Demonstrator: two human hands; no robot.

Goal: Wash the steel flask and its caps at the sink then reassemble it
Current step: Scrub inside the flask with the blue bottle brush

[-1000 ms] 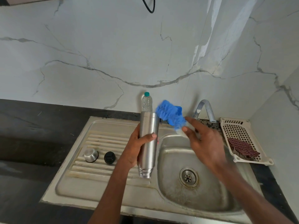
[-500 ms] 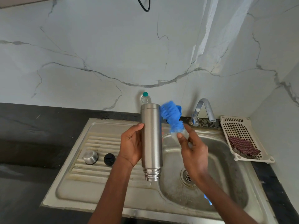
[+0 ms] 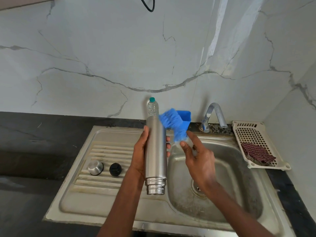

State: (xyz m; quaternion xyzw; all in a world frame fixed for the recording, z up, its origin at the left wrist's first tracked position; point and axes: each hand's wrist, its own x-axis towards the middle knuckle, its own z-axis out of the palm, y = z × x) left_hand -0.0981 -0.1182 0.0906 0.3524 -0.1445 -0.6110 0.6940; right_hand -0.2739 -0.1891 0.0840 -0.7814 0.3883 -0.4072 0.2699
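Observation:
My left hand (image 3: 141, 151) grips the steel flask (image 3: 156, 156) around its body, holding it upside down with the threaded neck pointing at me, above the edge between drainboard and basin. My right hand (image 3: 198, 159) holds a blue bristle brush (image 3: 172, 123) by its clear handle, with the bristles against the flask's upper right side. The steel cap (image 3: 95, 167) and the black inner cap (image 3: 115, 169) lie side by side on the ribbed drainboard (image 3: 102, 183), left of the flask.
The steel sink basin (image 3: 239, 185) with its drain lies under my right hand. A tap (image 3: 214, 115) stands behind it. A clear plastic bottle (image 3: 152, 107) and a blue holder (image 3: 185, 117) stand at the wall. A white perforated tray (image 3: 253, 137) with a checked cloth (image 3: 258, 153) sits right.
My right hand moved the brush left and in against the flask. The flask was turned more upright and lifted slightly in my left hand.

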